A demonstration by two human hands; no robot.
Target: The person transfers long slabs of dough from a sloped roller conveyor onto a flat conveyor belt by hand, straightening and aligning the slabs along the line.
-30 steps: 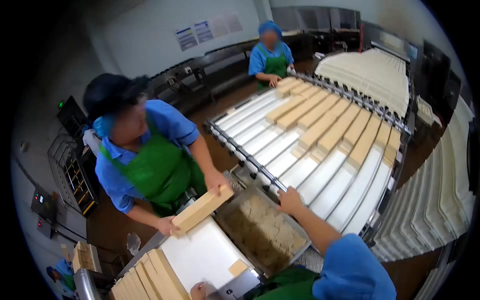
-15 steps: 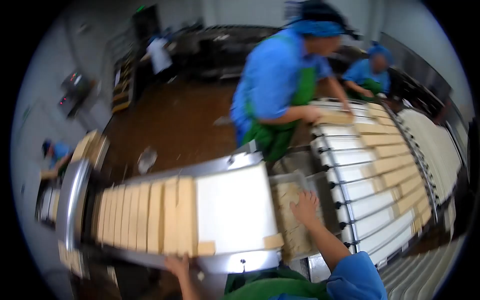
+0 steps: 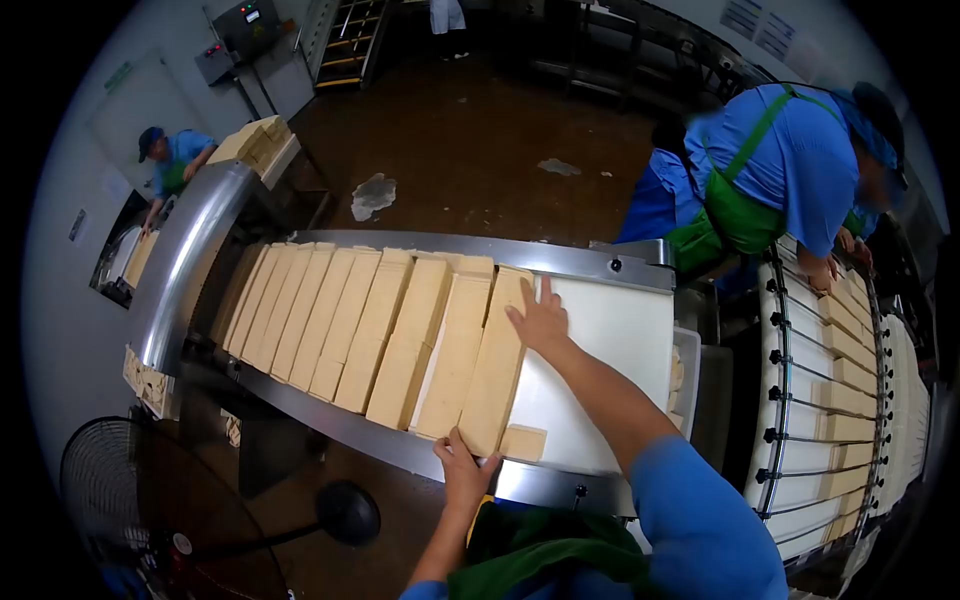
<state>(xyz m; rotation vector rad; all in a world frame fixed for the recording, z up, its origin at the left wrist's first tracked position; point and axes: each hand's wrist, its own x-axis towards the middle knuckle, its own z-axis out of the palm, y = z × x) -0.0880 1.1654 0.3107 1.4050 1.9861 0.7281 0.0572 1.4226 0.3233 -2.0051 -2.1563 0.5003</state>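
Observation:
Several long beige slabs (image 3: 375,325) lie side by side across a white conveyor (image 3: 600,345) with metal edges. My right hand (image 3: 543,318) rests at the far end of the rightmost slab (image 3: 497,365), its fingers spread. At the near end of that slab is my left hand (image 3: 467,468), fingers apart and touching the slab's end. A small beige piece (image 3: 523,442) lies on the belt just right of the slab's near end. Neither hand is wrapped round anything.
A curved metal housing (image 3: 195,265) spans the conveyor's left end. A co-worker (image 3: 770,170) bends over a second conveyor (image 3: 800,400) with slabs at the right. A white bin (image 3: 685,370) stands between the conveyors. A fan (image 3: 130,480) is at lower left.
The view has turned left. My right hand has moved from the bin to the rightmost slab's far end. My left hand is now at its near end. The co-worker leans further over the right conveyor.

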